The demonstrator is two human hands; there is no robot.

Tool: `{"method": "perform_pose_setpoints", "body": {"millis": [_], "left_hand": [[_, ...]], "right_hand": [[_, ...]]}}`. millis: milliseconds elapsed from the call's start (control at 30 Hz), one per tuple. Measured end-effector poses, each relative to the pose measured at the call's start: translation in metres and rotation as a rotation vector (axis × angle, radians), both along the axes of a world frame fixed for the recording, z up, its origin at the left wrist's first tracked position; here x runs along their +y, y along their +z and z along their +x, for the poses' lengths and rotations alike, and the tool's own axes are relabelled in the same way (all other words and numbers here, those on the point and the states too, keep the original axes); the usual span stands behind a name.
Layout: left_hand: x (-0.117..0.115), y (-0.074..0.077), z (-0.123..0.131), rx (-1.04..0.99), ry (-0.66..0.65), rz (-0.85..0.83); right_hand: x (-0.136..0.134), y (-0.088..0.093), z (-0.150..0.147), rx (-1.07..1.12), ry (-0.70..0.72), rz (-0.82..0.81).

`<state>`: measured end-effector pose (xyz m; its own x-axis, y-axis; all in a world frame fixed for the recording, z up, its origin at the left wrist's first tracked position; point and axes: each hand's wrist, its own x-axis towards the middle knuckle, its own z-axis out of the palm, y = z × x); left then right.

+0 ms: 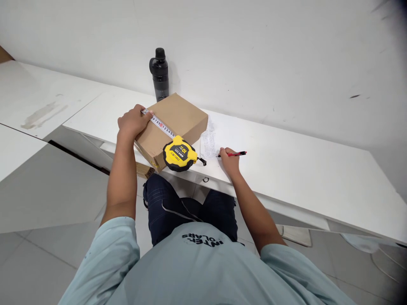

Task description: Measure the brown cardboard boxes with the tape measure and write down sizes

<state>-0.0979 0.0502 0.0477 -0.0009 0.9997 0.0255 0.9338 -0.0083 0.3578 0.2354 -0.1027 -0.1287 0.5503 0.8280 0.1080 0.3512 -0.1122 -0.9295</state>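
Observation:
A closed brown cardboard box [187, 111] lies on the white table, its near corner reaching the front edge. Across its top runs the pulled-out blade of a yellow and black tape measure [180, 153], whose case rests at the box's near side. My left hand [135, 120] is closed on the blade's far end at the box's left edge. Between the fingers of my right hand [230, 162] is a red and black pen [237, 154], tip pointing left. The tip is at the edge of a sheet of paper [209, 137] with writing on it, right of the box.
A dark water bottle [160, 76] stands behind the box by the wall. The white table [295, 169] stretches to the right, with an open drawer-like gap below its edge. Another box [144, 170] is partly visible beneath the table edge. Grey panels [47, 182] stand at left.

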Motion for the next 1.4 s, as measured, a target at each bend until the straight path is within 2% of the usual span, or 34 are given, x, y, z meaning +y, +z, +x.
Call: {"method": "perform_pose_setpoints", "body": {"millis": [267,700,1400], "left_hand": [[-0.0002,0.0003,0.0003,0.000,0.003,-0.003],[-0.0007,0.0007,0.0005,-0.003,-0.002,0.005],[-0.0026,0.0000,0.0059,0.005,0.046,-0.007]], "right_hand": [[0.0009,0.0029,0.0018,0.035,0.027,-0.020],[-0.0016,0.0080,-0.0035,0.044,-0.026,0.012],[-0.0011,-0.0011,-0.0009,0.018,-0.121,0.026]]}}
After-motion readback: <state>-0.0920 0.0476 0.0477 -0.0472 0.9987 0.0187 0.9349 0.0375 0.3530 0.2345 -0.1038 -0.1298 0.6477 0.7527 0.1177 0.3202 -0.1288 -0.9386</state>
